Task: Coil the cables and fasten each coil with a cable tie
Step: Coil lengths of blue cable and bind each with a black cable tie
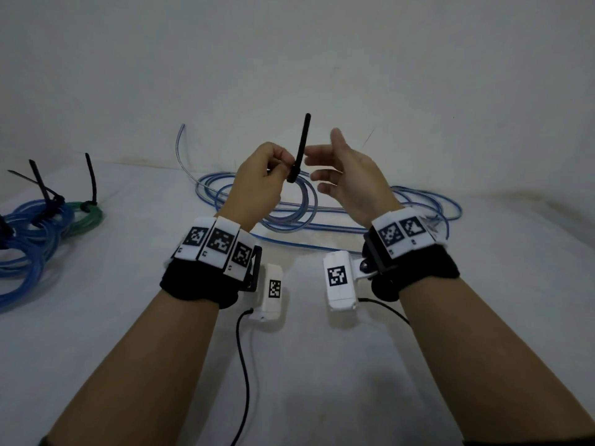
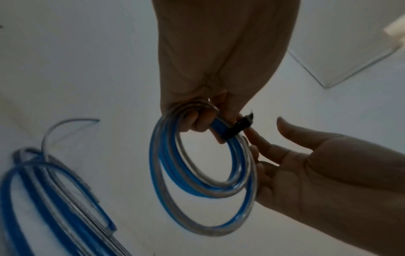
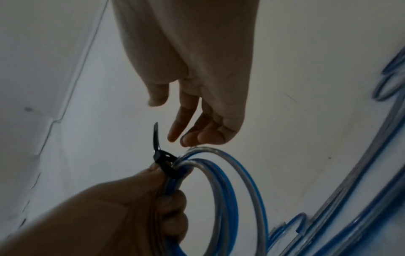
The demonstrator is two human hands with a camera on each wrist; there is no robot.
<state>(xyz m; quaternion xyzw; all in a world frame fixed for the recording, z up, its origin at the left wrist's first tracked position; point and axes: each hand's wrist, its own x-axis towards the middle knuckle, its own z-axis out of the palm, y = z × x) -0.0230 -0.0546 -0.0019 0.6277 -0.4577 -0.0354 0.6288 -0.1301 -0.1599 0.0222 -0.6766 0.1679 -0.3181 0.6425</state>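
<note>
One coil (image 1: 297, 201) is gripped in the left hand (image 1: 257, 175) above the table's far edge, its tie (image 1: 300, 146) standing upright just left of the open, empty right hand (image 1: 347, 175), the nearer to its tail.

White surface (image 1: 322, 381): loose blue cable (image 1: 418, 201) centre, tied coils (image 1: 48, 220) left.

tied coils (image 1: 48, 217) far left on table (image 1: 322, 365), loose cable (image 1: 418, 204) behind hands — held coil (image 2: 203, 171) between

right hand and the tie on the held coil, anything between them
Nothing: in the right wrist view, bare air separates the right hand from the cable tie.
</note>
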